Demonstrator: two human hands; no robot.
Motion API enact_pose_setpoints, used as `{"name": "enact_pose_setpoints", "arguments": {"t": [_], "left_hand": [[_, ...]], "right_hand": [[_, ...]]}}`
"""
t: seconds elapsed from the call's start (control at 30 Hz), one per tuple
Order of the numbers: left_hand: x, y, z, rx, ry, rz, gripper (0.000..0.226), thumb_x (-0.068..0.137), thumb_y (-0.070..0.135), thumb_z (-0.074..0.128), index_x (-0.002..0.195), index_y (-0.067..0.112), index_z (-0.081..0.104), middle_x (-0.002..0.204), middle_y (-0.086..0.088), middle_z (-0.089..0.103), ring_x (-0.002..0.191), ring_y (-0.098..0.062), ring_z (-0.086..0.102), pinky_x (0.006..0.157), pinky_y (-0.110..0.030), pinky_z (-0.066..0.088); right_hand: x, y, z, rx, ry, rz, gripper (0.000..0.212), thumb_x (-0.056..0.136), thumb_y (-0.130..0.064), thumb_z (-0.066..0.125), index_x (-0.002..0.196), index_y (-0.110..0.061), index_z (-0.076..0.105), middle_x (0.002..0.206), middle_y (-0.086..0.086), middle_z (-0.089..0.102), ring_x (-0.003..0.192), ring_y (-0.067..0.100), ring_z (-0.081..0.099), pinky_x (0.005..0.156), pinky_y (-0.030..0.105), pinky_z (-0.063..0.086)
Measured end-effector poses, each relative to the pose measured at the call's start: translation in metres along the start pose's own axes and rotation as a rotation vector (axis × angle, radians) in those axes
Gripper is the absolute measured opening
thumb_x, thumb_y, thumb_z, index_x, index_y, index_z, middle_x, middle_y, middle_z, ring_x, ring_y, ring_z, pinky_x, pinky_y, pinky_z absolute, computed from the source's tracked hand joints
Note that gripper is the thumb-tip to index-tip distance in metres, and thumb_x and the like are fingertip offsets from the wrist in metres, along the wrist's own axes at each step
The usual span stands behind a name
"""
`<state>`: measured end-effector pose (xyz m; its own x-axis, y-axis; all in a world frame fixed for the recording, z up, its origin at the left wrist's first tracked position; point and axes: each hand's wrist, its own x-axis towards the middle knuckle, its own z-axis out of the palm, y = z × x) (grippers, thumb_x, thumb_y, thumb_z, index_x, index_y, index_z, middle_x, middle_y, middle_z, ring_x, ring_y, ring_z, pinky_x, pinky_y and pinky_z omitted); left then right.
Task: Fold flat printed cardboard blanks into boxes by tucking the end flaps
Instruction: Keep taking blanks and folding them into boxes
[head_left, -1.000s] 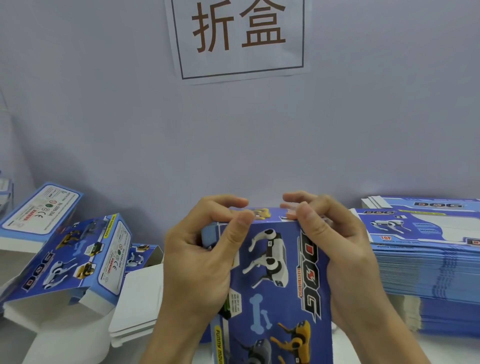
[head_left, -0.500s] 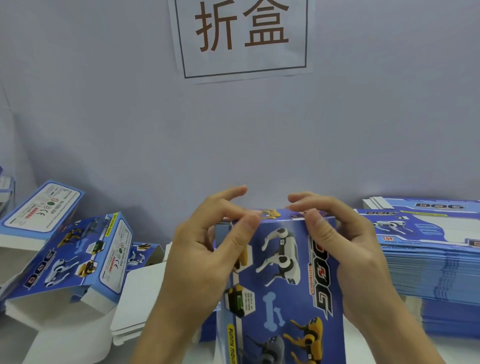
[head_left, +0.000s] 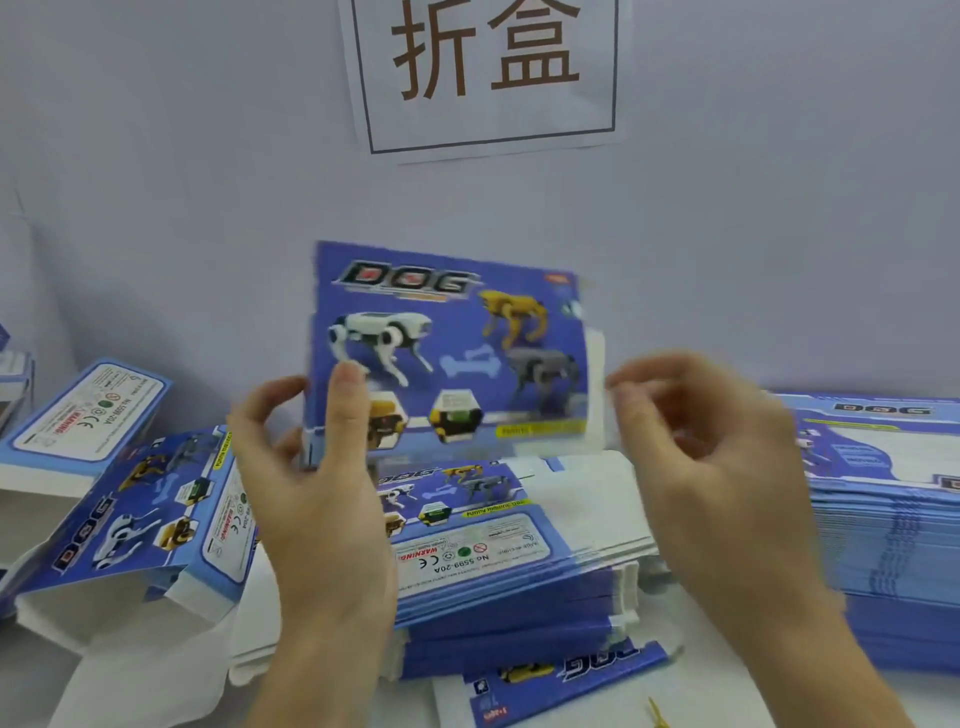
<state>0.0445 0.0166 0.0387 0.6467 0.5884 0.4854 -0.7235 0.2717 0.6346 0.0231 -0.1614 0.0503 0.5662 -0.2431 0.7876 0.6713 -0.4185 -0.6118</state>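
Standing close, I see the left hand (head_left: 317, 499) gripping the box (head_left: 447, 353) by its left edge, thumb across the printed front, holding it upright above the middle pile of flat blanks (head_left: 498, 566). The right hand (head_left: 711, 457) hovers just beside the box's right end, fingers loosely curled and holding nothing, near a white flap (head_left: 596, 389) that looks not yet tucked. Left on the desk (head_left: 332, 699) lie folded boxes (head_left: 130, 514); right, a tall stack (head_left: 893, 499) awaits. Much remains, I'd judge.

The box (head_left: 447, 348) is blue, printed with white, yellow and grey robot dogs, and the far sign (head_left: 488, 73) is white with brown characters.
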Motion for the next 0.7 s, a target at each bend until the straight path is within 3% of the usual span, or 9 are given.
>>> {"name": "enact_pose_setpoints", "arguments": {"t": [0.07,0.13,0.23,0.27,0.33,0.43,0.5,0.57,0.7], "left_hand": [[0.000,-0.008,0.000,-0.092,0.111,-0.085,0.044,0.069,0.053,0.075,0.102,0.038,0.050,0.092,0.008,0.074,0.082,-0.010,0.074,0.064,-0.033,0.057],[-0.002,-0.017,0.002,-0.142,0.153,-0.164,0.051,0.066,0.053,0.075,0.105,0.037,0.046,0.091,0.008,0.075,0.082,-0.013,0.074,0.065,-0.035,0.058],[-0.015,-0.029,0.011,-0.185,0.017,-0.374,0.072,0.066,0.046,0.077,0.126,0.025,0.045,0.092,0.002,0.076,0.093,-0.023,0.074,0.073,-0.040,0.060],[-0.021,-0.033,0.014,-0.203,-0.075,-0.457,0.078,0.066,0.041,0.078,0.134,0.022,0.045,0.095,-0.002,0.076,0.095,-0.026,0.074,0.078,-0.043,0.060],[-0.034,-0.038,0.019,-0.190,-0.258,-0.610,0.081,0.066,0.034,0.081,0.137,0.020,0.044,0.101,-0.007,0.076,0.095,-0.026,0.074,0.080,-0.045,0.060],[-0.040,-0.044,0.017,-0.041,-0.464,-0.811,0.087,0.059,0.041,0.093,0.133,0.027,0.049,0.107,-0.012,0.073,0.099,-0.026,0.072,0.084,-0.048,0.060],[-0.039,-0.047,0.014,0.072,-0.503,-0.848,0.097,0.051,0.051,0.091,0.136,0.027,0.050,0.109,-0.007,0.072,0.106,-0.025,0.067,0.088,-0.050,0.058],[-0.031,-0.048,0.008,0.159,-0.418,-0.727,0.100,0.056,0.060,0.088,0.140,0.026,0.046,0.108,0.000,0.073,0.110,-0.023,0.065,0.090,-0.050,0.056],[-0.007,-0.038,-0.013,0.195,-0.381,-0.523,0.079,0.061,0.061,0.070,0.134,0.043,0.044,0.104,0.009,0.076,0.100,-0.016,0.072,0.078,-0.041,0.058]], "right_hand": [[-0.003,0.000,0.004,-0.083,-0.335,0.235,0.036,0.091,-0.051,0.052,0.077,-0.023,0.071,0.065,-0.001,0.067,0.050,0.005,0.056,0.054,0.029,0.048],[-0.008,0.002,0.010,-0.156,-0.569,0.483,0.068,0.078,-0.076,0.036,0.085,-0.019,0.072,0.070,-0.003,0.072,0.055,0.004,0.063,0.068,0.033,0.055],[-0.014,0.011,0.023,0.053,-0.540,0.670,0.101,0.056,-0.099,0.035,0.135,-0.038,0.048,0.103,-0.018,0.071,0.101,0.012,0.067,0.096,0.048,0.051],[-0.015,0.015,0.027,0.202,-0.452,0.680,0.096,0.054,-0.098,0.045,0.140,-0.055,0.031,0.104,-0.029,0.067,0.110,0.012,0.063,0.097,0.050,0.050],[-0.013,0.022,0.028,0.458,-0.194,0.669,0.081,0.059,-0.080,0.061,0.130,-0.067,0.025,0.096,-0.037,0.066,0.109,0.011,0.064,0.082,0.044,0.056],[-0.008,0.035,0.017,0.656,0.043,0.546,0.077,0.067,-0.055,0.072,0.133,-0.061,0.032,0.111,-0.015,0.072,0.097,0.015,0.073,0.060,0.024,0.058],[-0.008,0.040,0.010,0.671,0.050,0.560,0.075,0.073,-0.047,0.072,0.137,-0.057,0.034,0.109,-0.003,0.074,0.091,0.021,0.074,0.058,0.025,0.057],[-0.007,0.048,0.006,0.633,-0.010,0.615,0.068,0.082,-0.041,0.070,0.139,-0.053,0.036,0.109,-0.002,0.075,0.088,0.022,0.074,0.060,0.032,0.058],[-0.010,0.064,0.001,0.602,-0.298,0.623,0.073,0.076,-0.039,0.077,0.135,-0.058,0.039,0.114,-0.002,0.073,0.102,0.028,0.071,0.089,0.058,0.054]]}}
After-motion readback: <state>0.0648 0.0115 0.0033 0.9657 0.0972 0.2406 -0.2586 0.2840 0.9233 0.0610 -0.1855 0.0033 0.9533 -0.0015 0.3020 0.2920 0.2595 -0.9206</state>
